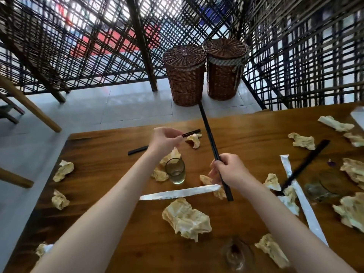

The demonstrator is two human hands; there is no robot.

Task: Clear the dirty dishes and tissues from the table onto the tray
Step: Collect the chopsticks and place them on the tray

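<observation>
Fingers [178,137] pinching chopstick [191,133]; other gripped

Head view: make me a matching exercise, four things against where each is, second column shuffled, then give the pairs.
Things:
1. long black chopstick
2. short black chopstick
3. drinking glass
4. wicker baskets

Places:
A. on the floor beyond the table
B. upright on the table between the forearms
C. gripped by the right hand
D. pinched by the left hand

Pairs: 1-C, 2-D, 3-B, 4-A
</observation>
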